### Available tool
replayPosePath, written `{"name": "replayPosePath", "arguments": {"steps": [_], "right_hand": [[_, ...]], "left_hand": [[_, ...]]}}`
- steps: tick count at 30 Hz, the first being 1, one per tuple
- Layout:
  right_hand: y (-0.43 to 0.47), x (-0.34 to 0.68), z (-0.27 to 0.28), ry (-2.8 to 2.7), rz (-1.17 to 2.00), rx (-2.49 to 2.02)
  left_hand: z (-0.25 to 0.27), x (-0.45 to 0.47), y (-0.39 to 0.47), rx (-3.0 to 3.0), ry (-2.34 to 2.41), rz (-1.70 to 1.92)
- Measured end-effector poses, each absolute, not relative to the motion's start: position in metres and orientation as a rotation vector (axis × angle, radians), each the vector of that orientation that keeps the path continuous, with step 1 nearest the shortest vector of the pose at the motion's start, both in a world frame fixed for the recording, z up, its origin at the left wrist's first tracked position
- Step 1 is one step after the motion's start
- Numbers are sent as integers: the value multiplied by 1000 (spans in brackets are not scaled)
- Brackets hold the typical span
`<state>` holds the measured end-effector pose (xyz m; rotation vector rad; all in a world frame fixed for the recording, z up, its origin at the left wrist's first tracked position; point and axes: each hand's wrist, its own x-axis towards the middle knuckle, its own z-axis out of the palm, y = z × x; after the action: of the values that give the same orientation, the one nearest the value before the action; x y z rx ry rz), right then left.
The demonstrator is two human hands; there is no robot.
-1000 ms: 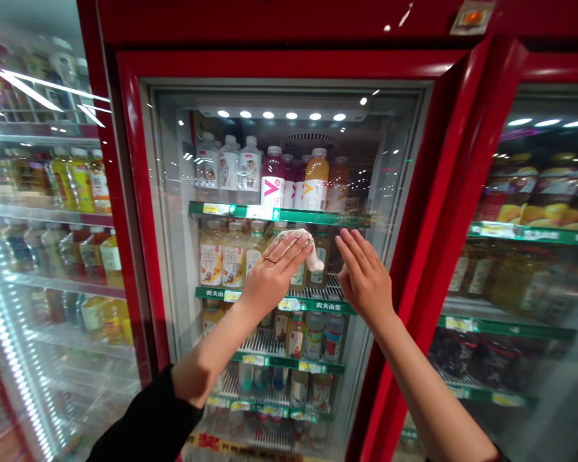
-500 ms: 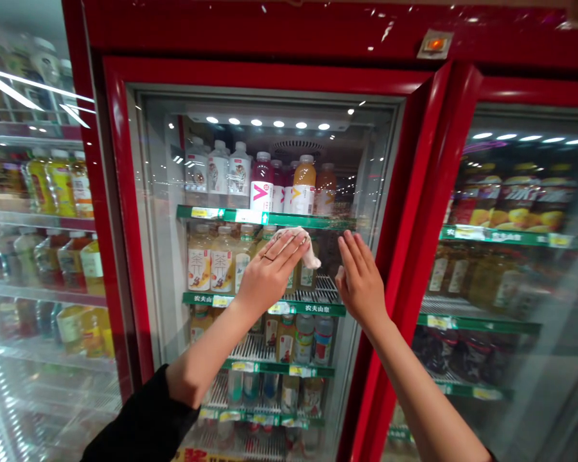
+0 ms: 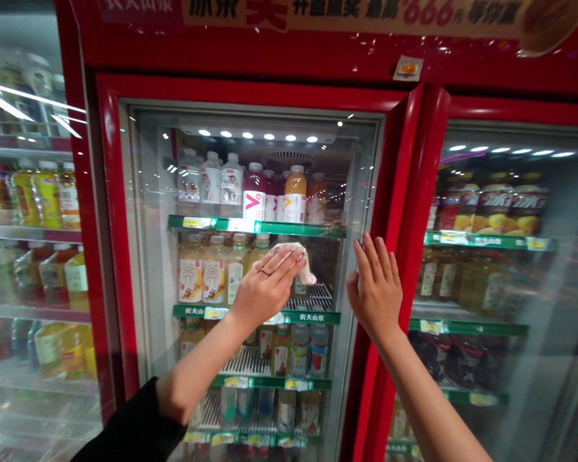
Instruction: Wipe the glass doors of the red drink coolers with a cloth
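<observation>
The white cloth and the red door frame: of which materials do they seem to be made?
White cloth under the left hand: probably fabric, matt, as it bunches and droops; fibre unclear.
Red door frame: probably painted metal, glossy, with bright highlights; plastic possible.

The cloth (image 3: pixel 308 274) looks matt, the glass (image 3: pixel 150 192) smooth, the frame (image 3: pixel 250 90) glossy.

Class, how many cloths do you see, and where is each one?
1: the white cloth, under the left hand, at the middle fridge door. The right hand could hide another.
</observation>
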<state>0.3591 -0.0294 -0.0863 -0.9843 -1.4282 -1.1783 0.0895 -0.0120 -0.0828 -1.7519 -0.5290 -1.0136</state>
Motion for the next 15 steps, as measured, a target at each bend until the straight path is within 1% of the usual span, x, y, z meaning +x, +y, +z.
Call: {"name": "replayPosePath", "arguments": {"steps": [4,9,12,15], "right_hand": [[-28,363,-95,-1387,-1108,-1021],[-26,365,-96,-1416,-1093,-1010],[-25,368,-95,-1434,-1095,-977],[-25,370,-96,-1447,-1097,-954]], "left_hand": [[-72,73,-9,-1695,-533,-1099],[-65,111,-6,-1663,-650,-1261],[-75,127,-8,-1770,-610,-1182],[-80,111,-9,-1819,-523,-1059]]}}
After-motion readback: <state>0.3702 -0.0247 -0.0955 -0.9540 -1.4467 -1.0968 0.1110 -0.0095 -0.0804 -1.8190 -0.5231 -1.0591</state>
